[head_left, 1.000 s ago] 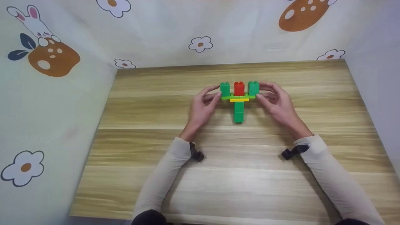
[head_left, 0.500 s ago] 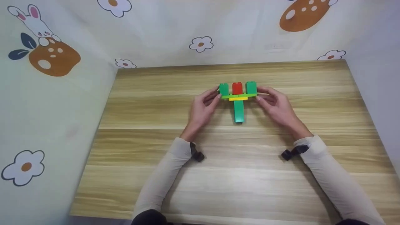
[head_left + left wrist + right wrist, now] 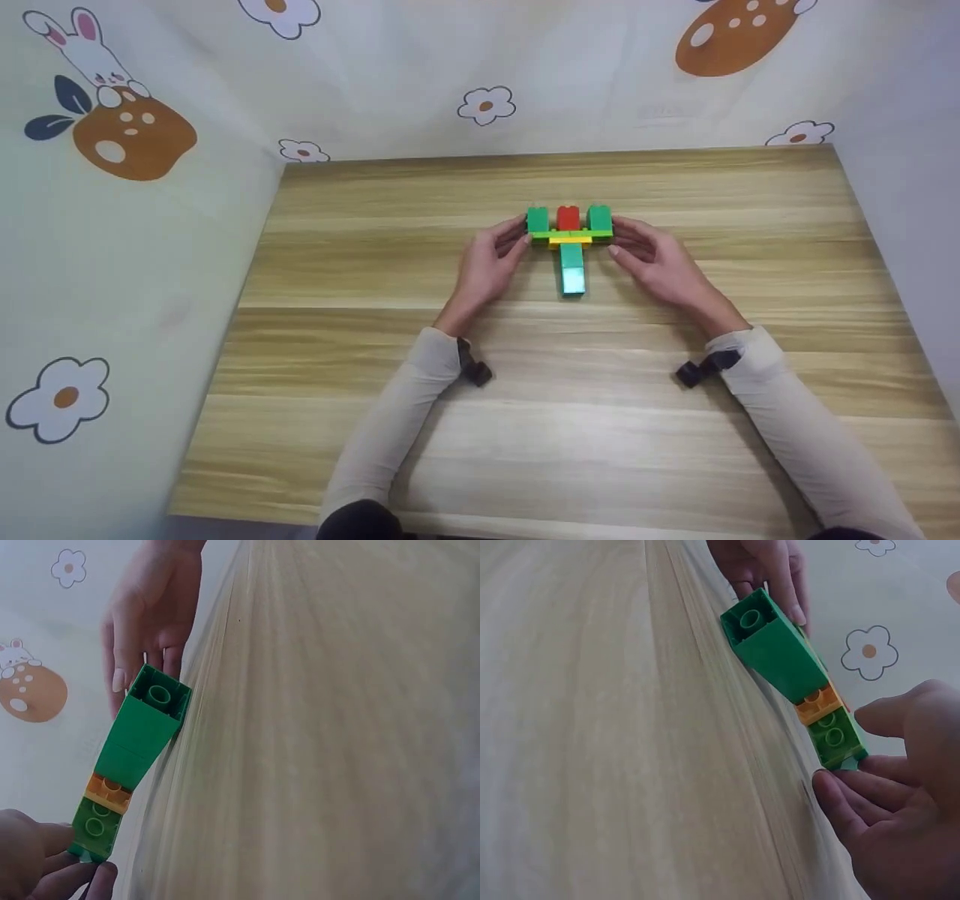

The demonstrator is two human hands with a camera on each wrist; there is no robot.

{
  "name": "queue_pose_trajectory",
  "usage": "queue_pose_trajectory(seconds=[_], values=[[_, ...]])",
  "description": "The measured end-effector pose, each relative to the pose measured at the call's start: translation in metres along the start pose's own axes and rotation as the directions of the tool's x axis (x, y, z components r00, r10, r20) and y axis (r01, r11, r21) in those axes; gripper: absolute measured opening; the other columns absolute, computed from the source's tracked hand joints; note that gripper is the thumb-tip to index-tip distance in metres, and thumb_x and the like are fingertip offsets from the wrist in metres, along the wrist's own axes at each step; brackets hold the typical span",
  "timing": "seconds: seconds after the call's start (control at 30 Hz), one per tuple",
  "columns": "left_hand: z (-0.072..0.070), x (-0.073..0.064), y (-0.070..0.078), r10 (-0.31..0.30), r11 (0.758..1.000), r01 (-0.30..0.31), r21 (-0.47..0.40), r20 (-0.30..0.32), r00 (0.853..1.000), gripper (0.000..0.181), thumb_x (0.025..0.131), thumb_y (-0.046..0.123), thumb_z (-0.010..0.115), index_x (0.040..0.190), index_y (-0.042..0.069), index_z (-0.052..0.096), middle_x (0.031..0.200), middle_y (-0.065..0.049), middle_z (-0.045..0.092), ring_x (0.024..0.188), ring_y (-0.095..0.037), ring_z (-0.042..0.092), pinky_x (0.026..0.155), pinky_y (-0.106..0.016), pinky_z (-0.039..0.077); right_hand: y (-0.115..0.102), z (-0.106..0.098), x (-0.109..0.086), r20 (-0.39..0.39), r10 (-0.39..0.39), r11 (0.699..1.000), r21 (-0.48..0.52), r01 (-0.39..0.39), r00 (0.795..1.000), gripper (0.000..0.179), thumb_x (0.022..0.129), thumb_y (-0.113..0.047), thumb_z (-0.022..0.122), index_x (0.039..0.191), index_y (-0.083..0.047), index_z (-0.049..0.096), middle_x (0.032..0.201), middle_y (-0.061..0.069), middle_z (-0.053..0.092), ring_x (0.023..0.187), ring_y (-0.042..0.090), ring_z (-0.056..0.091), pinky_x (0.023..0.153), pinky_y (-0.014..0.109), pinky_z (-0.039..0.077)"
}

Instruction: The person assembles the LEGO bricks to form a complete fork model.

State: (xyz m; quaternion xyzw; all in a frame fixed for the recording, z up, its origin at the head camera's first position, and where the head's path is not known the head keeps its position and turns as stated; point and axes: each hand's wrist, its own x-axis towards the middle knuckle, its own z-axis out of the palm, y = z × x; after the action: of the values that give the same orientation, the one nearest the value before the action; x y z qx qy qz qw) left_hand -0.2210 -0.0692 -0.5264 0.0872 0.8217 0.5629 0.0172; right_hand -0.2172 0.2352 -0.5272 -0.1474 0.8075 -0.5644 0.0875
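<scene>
A toy-brick build sits far back on the table, between both hands. Its stem of green bricks [image 3: 572, 268] points toward me. A yellow plate [image 3: 570, 243] and a light-green crossbar [image 3: 541, 235] top the stem, carrying a left green brick [image 3: 538, 219], a red brick [image 3: 568, 217] and a right green brick [image 3: 599, 220]. My left hand [image 3: 487, 264] pinches the left end of the crossbar and its brick. At the other end, my right hand [image 3: 662, 266] touches with its fingers, while the thumb [image 3: 889, 716] stands apart. Whether the build lies fully flat is unclear.
The wood-grain table [image 3: 375, 247] runs up to a wall covering [image 3: 390, 90] with printed flowers and a rabbit. Dark wrist-camera mounts hang at the left cuff [image 3: 474, 367] and the right cuff [image 3: 705, 367].
The top of the build has tipped and come slightly nearer, while the stem's end stays in place. My right thumb has moved off the crossbar. The left hand still grips its end.
</scene>
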Motion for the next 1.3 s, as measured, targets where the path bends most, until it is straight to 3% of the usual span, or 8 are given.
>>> queue_pose_trajectory(seconds=[0.4, 1.3], values=[[-0.0002, -0.0006, -0.0013, -0.039, 0.999, 0.038, 0.025, 0.049, 0.998, 0.045, 0.110, 0.014, 0.064, 0.153, 0.004, 0.059, 0.151, -0.013, 0.067, 0.137, -0.019, 0.068, 0.109, -0.028, 0.057, -0.0023, 0.0020, -0.0030, 0.023, 0.029, 0.998, -0.053, -0.027, 0.999, 0.060, 0.108, -0.018, 0.068, 0.162, -0.004, 0.046, 0.153, 0.021, 0.063, 0.138, 0.035, 0.065, 0.109, 0.019, 0.054], [0.0012, -0.0014, -0.0006, -0.041, 0.995, 0.036, 0.090, 0.061, 0.997, 0.045, 0.109, 0.012, 0.065, 0.154, 0.007, 0.059, 0.150, -0.011, 0.068, 0.132, -0.018, 0.070, 0.105, -0.027, 0.059, 0.0020, 0.0007, -0.0028, 0.023, 0.021, 0.999, -0.042, -0.020, 1.000, 0.059, 0.108, -0.020, 0.067, 0.162, -0.003, 0.047, 0.155, 0.020, 0.062, 0.140, 0.035, 0.064, 0.109, 0.018, 0.053]])
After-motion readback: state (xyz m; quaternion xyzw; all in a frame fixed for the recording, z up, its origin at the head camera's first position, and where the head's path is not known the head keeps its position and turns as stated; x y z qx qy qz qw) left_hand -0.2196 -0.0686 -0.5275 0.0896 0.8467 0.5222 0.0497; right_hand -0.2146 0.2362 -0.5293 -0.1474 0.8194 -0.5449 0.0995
